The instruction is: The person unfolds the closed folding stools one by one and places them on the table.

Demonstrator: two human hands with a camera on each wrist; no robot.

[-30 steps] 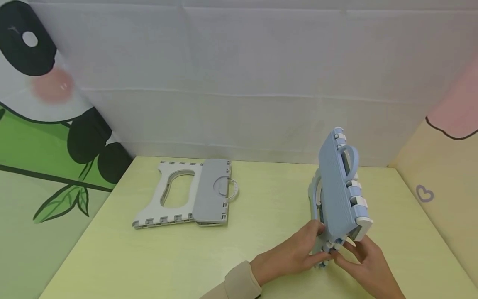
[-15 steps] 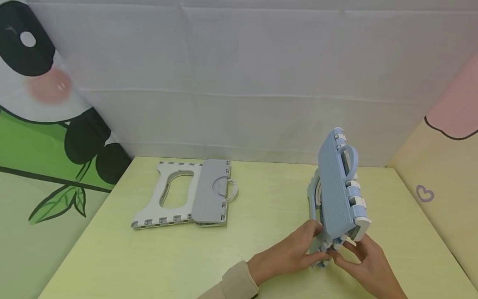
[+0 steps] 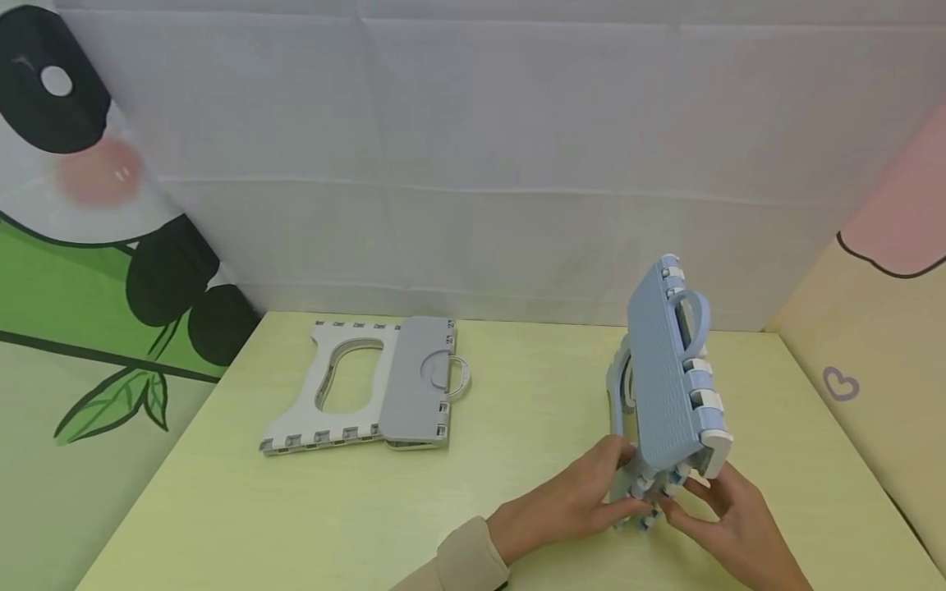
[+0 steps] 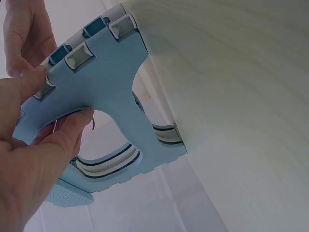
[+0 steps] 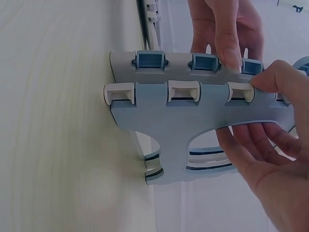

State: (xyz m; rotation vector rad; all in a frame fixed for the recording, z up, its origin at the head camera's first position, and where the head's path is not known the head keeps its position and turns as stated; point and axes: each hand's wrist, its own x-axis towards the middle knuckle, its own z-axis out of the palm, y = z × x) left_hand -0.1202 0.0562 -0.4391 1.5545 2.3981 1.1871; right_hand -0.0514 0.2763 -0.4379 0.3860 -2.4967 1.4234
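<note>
A blue and white folding step stool [image 3: 668, 377] stands on edge at the right of the table, partly unfolded, its blue top panel tilted and its carry loop facing right. My left hand [image 3: 565, 502] grips one leg panel [image 4: 101, 63] near the front; in the left wrist view its fingers curl through the cut-out. On the other side my right hand [image 3: 727, 521] holds the opposite leg panel [image 5: 169, 111], thumb at the hinged edge and fingers through the opening. A narrow gap separates the two hinged edges between my hands.
A second folding step stool [image 3: 417, 394], grey and white, lies flat at the table's left, its ring handle pointing right. A white sheet [image 3: 473, 164] hangs behind the yellow table [image 3: 355, 517]. Cartoon-printed walls [image 3: 872, 353] stand at both sides.
The front hinged edges of the blue stool have spread slightly apart between my hands. My left hand has shifted a little left and my right a little right. The grey stool stays put.
</note>
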